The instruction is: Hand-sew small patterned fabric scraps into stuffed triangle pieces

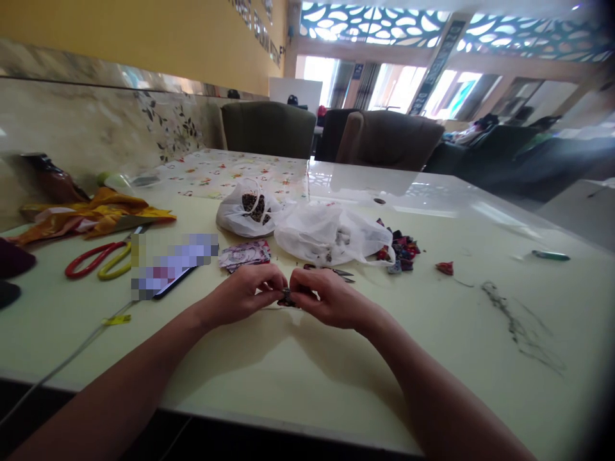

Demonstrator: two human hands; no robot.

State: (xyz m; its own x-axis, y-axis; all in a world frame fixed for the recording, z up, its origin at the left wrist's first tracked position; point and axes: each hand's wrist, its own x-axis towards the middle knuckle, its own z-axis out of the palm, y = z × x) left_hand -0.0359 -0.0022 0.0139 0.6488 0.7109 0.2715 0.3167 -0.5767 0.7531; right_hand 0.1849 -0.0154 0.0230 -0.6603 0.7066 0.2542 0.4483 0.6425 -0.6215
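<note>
Low over the near part of the table [288, 384], my left hand [250, 291] and my right hand [331, 296] meet with fingers pinched. Between their fingertips is a small dark patterned cloth piece [287, 298]; its exact shape is mostly hidden by the fingers. Small scissors [342, 274] lie just behind my right hand, partly covered by it. Behind my left hand rests a patterned pink and grey packet or cloth [245, 255]. A white plastic bag with dark dried bits [246, 214] and another white bag with pale stuffing [331, 238] stand beyond.
Small colourful cloth pieces [404, 248] are heaped right of the bags. Further right lie a red cloth piece [444, 268], tangled thread [512, 326] and a green pen-like object [550, 255]. Leftward are a phone [175, 266] with a cable, large scissors [103, 257] and yellow cloth [110, 211].
</note>
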